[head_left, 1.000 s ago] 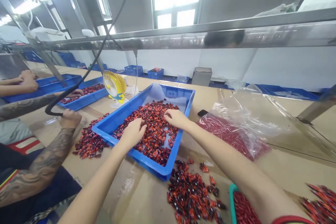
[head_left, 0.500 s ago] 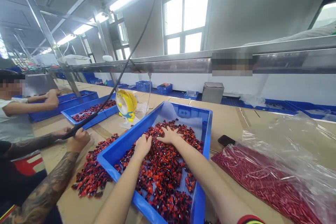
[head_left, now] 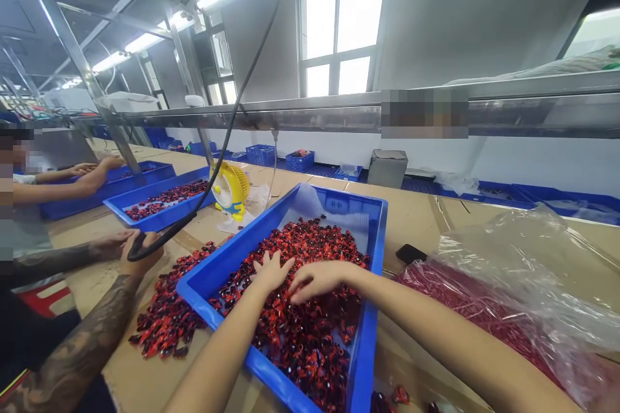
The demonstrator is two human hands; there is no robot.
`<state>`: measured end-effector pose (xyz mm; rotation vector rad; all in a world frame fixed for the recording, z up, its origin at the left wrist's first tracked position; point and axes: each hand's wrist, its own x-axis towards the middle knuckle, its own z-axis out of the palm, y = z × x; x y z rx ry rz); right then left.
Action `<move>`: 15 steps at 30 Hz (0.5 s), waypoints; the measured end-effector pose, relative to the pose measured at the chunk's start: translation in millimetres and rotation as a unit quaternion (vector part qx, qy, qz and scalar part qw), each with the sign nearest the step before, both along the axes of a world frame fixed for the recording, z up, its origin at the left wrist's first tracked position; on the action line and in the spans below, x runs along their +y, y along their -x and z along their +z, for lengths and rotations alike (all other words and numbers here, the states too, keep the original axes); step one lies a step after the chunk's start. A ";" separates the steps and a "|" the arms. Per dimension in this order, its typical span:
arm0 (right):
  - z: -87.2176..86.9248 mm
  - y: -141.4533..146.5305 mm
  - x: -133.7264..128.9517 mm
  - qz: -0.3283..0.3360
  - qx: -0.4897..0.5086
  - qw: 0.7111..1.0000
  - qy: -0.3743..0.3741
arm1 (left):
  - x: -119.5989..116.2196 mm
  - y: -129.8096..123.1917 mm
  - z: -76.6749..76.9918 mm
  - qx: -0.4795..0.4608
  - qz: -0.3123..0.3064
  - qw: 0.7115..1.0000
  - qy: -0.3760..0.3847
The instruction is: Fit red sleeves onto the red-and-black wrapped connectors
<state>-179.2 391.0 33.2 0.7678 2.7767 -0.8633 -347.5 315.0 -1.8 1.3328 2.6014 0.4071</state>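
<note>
A blue plastic tray (head_left: 382, 232) holds a heap of small glossy red-and-black ring-like pieces (head_left: 310, 335). My left hand (head_left: 272, 272) rests on the heap with its fingers spread and nothing visible in them. Just right of it, my right hand (head_left: 317, 280) hovers low over the same pieces or touches them; its fingers are curved downward, with a gap between thumb and fingers. No piece shows in its grasp. White liner sheeting (head_left: 356, 226) lines the tray's far end.
More red-and-black pieces (head_left: 169, 310) lie loose left of the tray. A co-worker's hands (head_left: 140, 255) are beside a black cable (head_left: 208, 190). A yellow fan (head_left: 231, 188) stands behind. At right are a phone (head_left: 411, 254) and a clear bag (head_left: 504, 316) of dark-red pieces.
My left hand's fingers have spread from a closed shape. My right hand has moved nearer and its fingers have curled from flat. Pieces have shifted into the tray's nearer middle.
</note>
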 end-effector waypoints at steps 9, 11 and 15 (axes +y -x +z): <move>-3.7 -17.1 3.0 -0.210 -0.089 0.972 -0.056 | -18.3 -34.1 9.1 -0.014 -0.029 0.994 0.106; -7.5 -15.2 -14.1 -0.206 -0.094 0.972 -0.056 | -24.8 -40.9 9.4 -0.016 -0.047 0.992 0.117; -11.1 -18.2 -44.0 -0.164 -0.087 0.982 -0.039 | -41.6 -47.6 11.3 -0.028 -0.112 0.986 0.117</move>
